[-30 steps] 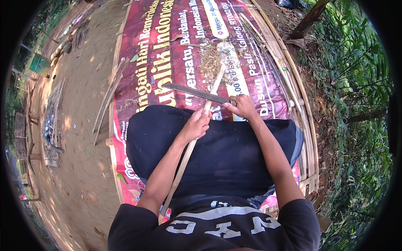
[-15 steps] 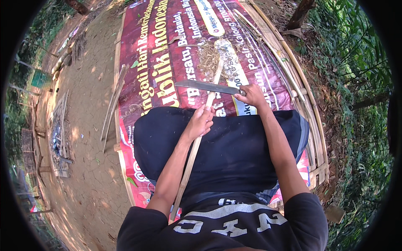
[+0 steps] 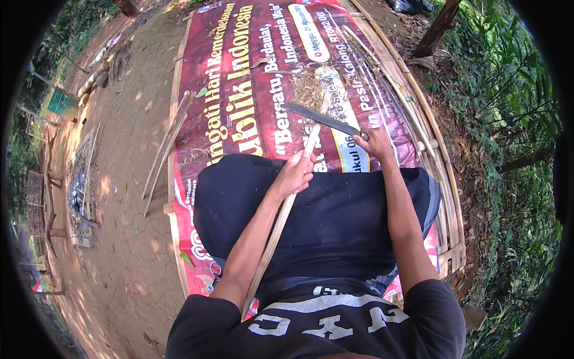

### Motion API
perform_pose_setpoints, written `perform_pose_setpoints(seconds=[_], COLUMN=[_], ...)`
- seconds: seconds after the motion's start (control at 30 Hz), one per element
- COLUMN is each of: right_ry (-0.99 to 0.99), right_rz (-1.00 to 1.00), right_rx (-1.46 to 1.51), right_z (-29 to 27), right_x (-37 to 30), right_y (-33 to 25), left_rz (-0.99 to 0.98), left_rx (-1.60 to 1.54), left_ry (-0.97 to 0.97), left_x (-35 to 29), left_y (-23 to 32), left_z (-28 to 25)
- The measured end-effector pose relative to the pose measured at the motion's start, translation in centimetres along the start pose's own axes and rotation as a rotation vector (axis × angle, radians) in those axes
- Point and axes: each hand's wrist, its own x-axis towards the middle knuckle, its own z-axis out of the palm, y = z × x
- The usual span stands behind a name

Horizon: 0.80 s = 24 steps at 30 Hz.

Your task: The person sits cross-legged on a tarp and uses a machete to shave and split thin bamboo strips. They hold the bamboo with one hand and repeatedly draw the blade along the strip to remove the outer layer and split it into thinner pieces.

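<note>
1. Outdoors, the left hand is wrapped tight round a long bamboo strip that runs back across the dark-clad lap.
2. Opposite, the right hand is fisted on the handle of a machete, whose blade lies across the strip's far end above the red banner.
3. Judged from here, shaving cleanly needs a shallow blade angle, strokes away from the body, and the left fingers behind the edge.
</note>
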Motion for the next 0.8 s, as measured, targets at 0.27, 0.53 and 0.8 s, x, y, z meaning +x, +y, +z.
perform_pose_setpoints(seconds=[0.27,0.53,0.8], right_ry=[-0.160,-0.111,0.098], right_rz=[-0.033,-0.211,0.664], right_rx=[0.108,0.074,0.097], right_z=[-1.9,-1.0,-1.8], right_x=[-1.3,0.0,0.0], right_y=[-8.0,-8.3,5.9], left_rz=[-0.027,-0.082,-0.028], left_rx=[-0.034,-0.022,-0.068], left_ry=[-0.011,0.003,-0.001], left_x=[-1.2,-1.8,-2.6], left_y=[-0.4,-0.7,0.1], left_z=[0.0,-0.1,-1.5])
